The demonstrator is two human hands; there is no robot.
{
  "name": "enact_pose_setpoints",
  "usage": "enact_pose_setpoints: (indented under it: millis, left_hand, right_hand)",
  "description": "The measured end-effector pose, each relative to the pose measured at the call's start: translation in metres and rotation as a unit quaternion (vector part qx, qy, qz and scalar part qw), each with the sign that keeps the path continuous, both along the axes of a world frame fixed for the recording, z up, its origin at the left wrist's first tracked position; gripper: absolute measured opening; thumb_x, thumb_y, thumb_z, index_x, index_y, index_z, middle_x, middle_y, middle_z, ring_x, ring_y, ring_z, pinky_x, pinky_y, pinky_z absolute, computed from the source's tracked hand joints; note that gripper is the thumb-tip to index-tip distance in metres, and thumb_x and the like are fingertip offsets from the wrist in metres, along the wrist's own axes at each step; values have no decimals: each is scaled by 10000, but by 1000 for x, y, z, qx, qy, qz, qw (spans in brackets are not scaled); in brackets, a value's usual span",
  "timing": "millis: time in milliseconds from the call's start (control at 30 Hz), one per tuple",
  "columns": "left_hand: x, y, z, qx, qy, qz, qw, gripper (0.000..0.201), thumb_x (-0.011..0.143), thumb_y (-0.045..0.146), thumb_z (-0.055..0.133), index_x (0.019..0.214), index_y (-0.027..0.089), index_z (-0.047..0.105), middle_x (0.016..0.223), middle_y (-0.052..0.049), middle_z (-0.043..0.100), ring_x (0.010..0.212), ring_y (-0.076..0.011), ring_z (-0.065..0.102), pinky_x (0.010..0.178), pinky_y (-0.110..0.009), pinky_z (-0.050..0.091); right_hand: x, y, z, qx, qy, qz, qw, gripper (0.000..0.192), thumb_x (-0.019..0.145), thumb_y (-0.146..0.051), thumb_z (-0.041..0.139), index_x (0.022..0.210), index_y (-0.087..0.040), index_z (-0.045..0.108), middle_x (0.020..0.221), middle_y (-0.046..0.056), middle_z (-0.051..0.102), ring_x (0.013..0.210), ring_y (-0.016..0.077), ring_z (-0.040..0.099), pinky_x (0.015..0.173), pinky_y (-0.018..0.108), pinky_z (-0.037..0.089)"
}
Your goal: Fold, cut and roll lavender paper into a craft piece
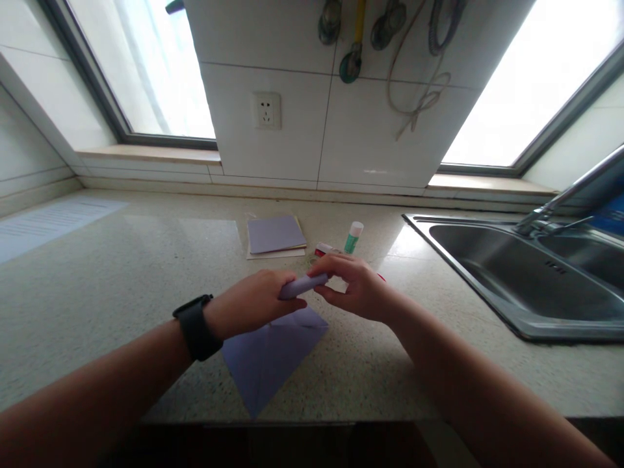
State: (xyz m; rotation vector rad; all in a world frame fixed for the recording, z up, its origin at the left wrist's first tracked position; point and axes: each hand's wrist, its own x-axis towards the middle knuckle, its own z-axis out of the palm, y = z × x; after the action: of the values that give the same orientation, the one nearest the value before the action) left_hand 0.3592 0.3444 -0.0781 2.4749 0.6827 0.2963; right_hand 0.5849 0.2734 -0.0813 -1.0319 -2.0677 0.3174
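A narrow piece of rolled or folded light-purple paper [304, 285] is held above the counter between both hands. My left hand [256, 296], with a black watch on its wrist, grips the left end between thumb and fingers. At the other end, my right hand [355, 283] pinches the paper with curved fingers. Under the left hand lies a creased purple sheet [270, 364], one corner pointing at the counter's front edge. Just beyond the right hand stands a glue stick [351, 238] with a white cap and green label. Beside it is a small red-and-white object [324, 249], partly hidden.
A stack of purple paper [275, 234] rests farther back on the speckled counter [160, 279]. To the right is a steel sink [487, 279] with a faucet [536, 218]. A printed sheet [53, 224] lies far left. A wall socket [266, 110] is above.
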Motion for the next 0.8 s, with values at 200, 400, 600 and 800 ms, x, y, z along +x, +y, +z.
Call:
enact_pose_setpoints:
  millis: [200, 400, 600, 800]
  left_hand:
    - [-1, -8, -2, 158, 48, 54, 985, 272, 945, 492, 569, 919, 231, 638, 782, -59, 708, 671, -236, 634, 579, -323, 300]
    - [-1, -10, 2, 171, 81, 66, 980, 234, 958, 449, 563, 990, 230, 640, 861, -56, 737, 755, -264, 684, 605, -324, 362]
    - [-1, -4, 1, 107, 80, 43, 990, 295, 950, 518, 568, 988, 238, 653, 859, -38, 738, 781, -243, 687, 630, -314, 385]
    - [1, -12, 4, 181, 124, 68, 973, 315, 951, 526, 552, 905, 224, 633, 779, -43, 716, 694, -247, 666, 553, -316, 300]
  right_hand:
    - [-1, 0, -12, -155, 56, -32, 986, 194, 948, -362, 626, 1022, -185, 651, 708, 8, 653, 609, 129, 616, 564, 257, 471]
    - [-3, 4, -15, -108, 61, -12, 992, 150, 918, -271, 645, 1039, -182, 650, 733, 3, 648, 620, 116, 599, 561, 232, 453]
    - [1, 0, -3, 4, -40, -27, 999, 221, 835, -206, 727, 1051, -197, 680, 865, 24, 700, 743, 132, 630, 671, 249, 477]
    - [0, -1, -10, -153, 17, -34, 988, 237, 969, -385, 589, 924, -166, 666, 648, -1, 646, 562, 110, 610, 536, 226, 458]
